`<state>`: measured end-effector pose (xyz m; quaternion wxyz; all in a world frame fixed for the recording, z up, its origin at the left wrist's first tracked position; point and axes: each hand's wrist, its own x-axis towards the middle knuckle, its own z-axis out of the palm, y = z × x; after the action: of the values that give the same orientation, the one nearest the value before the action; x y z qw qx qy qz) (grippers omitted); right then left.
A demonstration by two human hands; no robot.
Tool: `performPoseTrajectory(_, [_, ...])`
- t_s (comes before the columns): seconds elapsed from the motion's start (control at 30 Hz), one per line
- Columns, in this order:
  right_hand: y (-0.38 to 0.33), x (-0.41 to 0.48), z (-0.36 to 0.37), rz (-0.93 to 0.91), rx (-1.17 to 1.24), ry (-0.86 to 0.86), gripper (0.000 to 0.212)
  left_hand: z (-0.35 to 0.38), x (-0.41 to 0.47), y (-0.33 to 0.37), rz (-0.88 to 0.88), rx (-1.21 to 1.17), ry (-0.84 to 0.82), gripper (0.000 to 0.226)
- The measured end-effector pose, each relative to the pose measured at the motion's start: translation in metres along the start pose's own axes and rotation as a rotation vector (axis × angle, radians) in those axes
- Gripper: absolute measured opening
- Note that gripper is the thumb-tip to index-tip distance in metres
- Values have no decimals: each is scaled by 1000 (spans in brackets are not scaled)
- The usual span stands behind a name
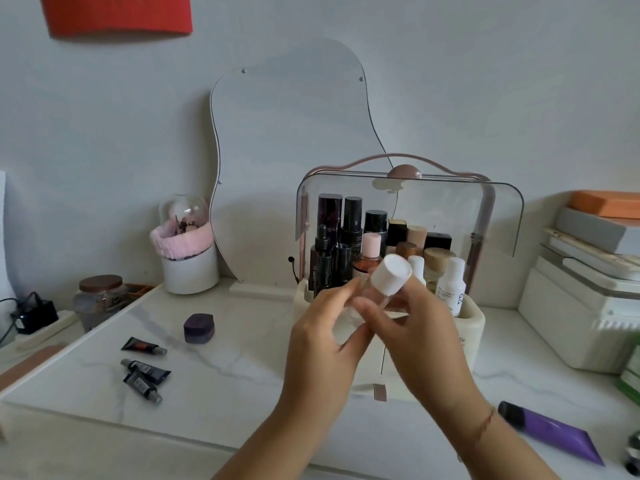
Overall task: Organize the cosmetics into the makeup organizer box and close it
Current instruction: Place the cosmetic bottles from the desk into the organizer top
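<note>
Cosmetics not yet stowed lie nearest: a purple tube [554,432] at the right, small dark tubes [145,368] at the left. Above the table both hands hold a clear white-capped bottle [390,276]. The left hand [322,337] pinches its body and the right hand [415,337] curls nearer the cap, likely steadying it to stand among the upright bottles [349,230] in the makeup organizer box [475,320] just behind. The box's clear lid [498,216] is swung up for access.

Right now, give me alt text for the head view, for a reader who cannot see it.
The left hand and right hand hold a white-capped clear bottle before the open makeup organizer box, packed with bottles. On the table, three small dark tubes and a purple compact lie left, a purple tube right.
</note>
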<state>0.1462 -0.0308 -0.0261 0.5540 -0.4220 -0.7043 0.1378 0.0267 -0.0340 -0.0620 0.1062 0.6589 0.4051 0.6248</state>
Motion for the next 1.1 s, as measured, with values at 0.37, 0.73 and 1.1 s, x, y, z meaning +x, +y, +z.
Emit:
performPoseTrajectory(0.37, [30, 56, 33, 161, -297, -204, 34, -18, -9, -64, 89, 371, -80, 44])
performPoseTrajectory(0.73, [30, 46, 37, 163, -394, -220, 43, -19, -12, -62, 71, 276, -102, 43])
performPoseTrajectory(1.1, [55, -39, 37, -206, -648, -9, 62, -127, 22, -179, -572, 649, 110, 60])
